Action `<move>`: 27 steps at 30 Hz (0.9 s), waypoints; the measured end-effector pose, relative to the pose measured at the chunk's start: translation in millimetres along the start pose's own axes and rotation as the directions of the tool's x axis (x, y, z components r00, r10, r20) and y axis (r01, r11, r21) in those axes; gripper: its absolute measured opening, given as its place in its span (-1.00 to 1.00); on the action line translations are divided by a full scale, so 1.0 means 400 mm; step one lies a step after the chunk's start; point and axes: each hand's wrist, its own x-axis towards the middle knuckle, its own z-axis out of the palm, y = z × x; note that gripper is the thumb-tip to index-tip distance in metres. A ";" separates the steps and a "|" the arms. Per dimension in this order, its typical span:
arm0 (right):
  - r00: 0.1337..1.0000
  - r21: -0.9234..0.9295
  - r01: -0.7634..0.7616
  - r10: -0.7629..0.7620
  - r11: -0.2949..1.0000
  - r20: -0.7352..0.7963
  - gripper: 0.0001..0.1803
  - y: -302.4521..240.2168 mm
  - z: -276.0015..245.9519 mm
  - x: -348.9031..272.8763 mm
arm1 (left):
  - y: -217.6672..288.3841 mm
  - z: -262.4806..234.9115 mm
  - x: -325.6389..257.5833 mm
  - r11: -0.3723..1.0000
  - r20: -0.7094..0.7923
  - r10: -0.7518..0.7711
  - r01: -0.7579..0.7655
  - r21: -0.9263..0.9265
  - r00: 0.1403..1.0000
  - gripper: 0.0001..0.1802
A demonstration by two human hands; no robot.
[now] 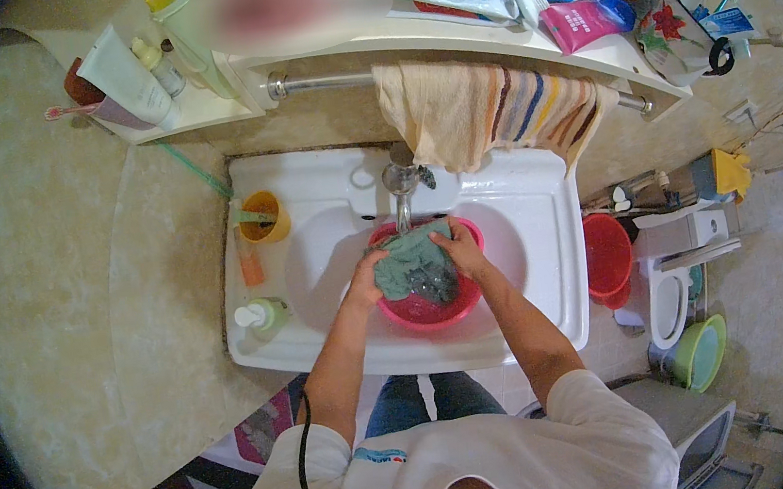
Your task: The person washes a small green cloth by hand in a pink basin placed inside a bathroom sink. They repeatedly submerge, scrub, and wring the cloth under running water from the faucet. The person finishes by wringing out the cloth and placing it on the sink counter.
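A wet grey-green cloth [407, 264] is stretched between my two hands, over a pink basin [432, 318]. My left hand [367, 278] grips its left edge at the basin's rim. On the opposite side, my right hand [461, 249] pinches the upper right corner, thumb on top. The cloth's lower part looks darker and soaked, with shiny water on it. Just above stands the metal faucet [401, 189], its spout pointing at the cloth. The basin sits inside the white sink [310, 254]. The cloth and hands hide much of the basin's inside.
On the sink's left side are a yellow cup [265, 218] and a pump bottle [261, 314]. A striped towel [503, 113] hangs from a rail behind the faucet. Toothbrushes and tubes crowd the shelf [338, 46] above. To the right are a red bucket [608, 257] and a toilet [669, 298].
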 end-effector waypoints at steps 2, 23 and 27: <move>0.982 -0.250 0.158 -0.179 0.955 -0.062 -0.69 0.008 0.017 -0.010 | -0.016 0.013 0.010 1.000 0.013 -0.024 0.024 0.012 1.000 -0.63; 0.962 -0.933 -0.058 -0.231 0.356 -0.148 -0.56 0.092 0.059 0.044 | -0.161 0.019 0.092 0.998 -0.077 -0.060 0.060 0.009 0.995 -0.53; 0.891 -0.743 0.113 -0.398 0.660 -0.218 -0.48 0.094 0.102 0.023 | -0.118 0.019 0.049 0.987 0.027 0.029 -0.024 -0.158 0.999 -0.36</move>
